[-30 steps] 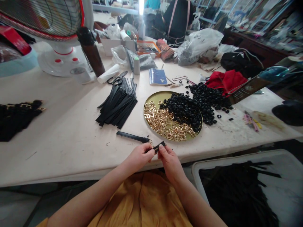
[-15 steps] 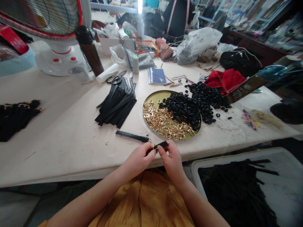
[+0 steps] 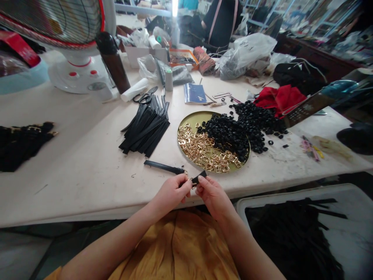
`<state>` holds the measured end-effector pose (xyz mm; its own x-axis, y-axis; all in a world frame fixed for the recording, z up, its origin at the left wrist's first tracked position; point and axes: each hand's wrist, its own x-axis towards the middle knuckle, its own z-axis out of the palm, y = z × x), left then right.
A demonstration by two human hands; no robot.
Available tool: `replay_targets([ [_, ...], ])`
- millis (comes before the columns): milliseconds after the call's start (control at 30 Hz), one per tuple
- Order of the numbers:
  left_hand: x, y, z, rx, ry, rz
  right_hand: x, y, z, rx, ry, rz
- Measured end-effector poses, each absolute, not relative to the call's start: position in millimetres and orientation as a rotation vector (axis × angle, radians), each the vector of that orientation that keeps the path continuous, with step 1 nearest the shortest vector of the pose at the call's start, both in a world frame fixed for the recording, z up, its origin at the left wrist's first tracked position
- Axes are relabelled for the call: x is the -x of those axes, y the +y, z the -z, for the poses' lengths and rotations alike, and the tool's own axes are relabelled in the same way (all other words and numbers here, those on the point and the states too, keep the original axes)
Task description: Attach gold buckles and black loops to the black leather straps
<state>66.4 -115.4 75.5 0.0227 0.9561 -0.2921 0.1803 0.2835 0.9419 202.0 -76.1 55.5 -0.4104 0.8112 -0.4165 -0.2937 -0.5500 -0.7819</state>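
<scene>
My left hand (image 3: 171,191) and my right hand (image 3: 212,193) meet at the table's near edge, both pinched on a short black strap (image 3: 199,178) with a small gold buckle between the fingertips. Another black strap (image 3: 163,167) lies flat just beyond my left hand. A round gold tray (image 3: 192,118) ahead holds several gold buckles (image 3: 201,151) and a heap of black loops (image 3: 230,134) that spills onto the table. A stack of black straps (image 3: 145,130) lies left of the tray.
A fan (image 3: 67,35), a dark bottle (image 3: 113,62), scissors (image 3: 145,97), a blue booklet (image 3: 194,93), plastic bags (image 3: 247,52) and red cloth (image 3: 279,97) crowd the far side. A black pile (image 3: 20,144) sits at left. A white bin (image 3: 361,241) of black straps stands at lower right.
Both hands stay at the table edge, working the short strap. Its free end has tilted up and my right fingers have shifted along it.
</scene>
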Motion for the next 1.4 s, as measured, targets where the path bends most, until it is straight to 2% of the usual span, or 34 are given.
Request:
replay_targets([
  [167,-67,-118,-74,-1.152,1.421,-0.852,-210,-78,-51,1.125,-0.963,-1.892],
  [600,-64,-119,-83,-1.437,1.549,-0.709,-208,-84,-58,1.074,-1.173,-1.903],
  [867,-63,-119,-78,-1.419,1.562,-0.715,-207,-85,-48,1.208,-1.128,-1.857],
  [1000,-62,-123,-84,-1.398,1.531,-0.731,-203,-83,-53,1.133,-1.183,-1.867],
  [1200,-57,-114,-73,-1.337,1.492,-0.727,-201,-81,-58,1.23,-1.54,-1.31],
  [1400,-64,-97,-59,-1.054,1.372,-0.834,-210,-67,-56,1.07,-1.793,-1.41],
])
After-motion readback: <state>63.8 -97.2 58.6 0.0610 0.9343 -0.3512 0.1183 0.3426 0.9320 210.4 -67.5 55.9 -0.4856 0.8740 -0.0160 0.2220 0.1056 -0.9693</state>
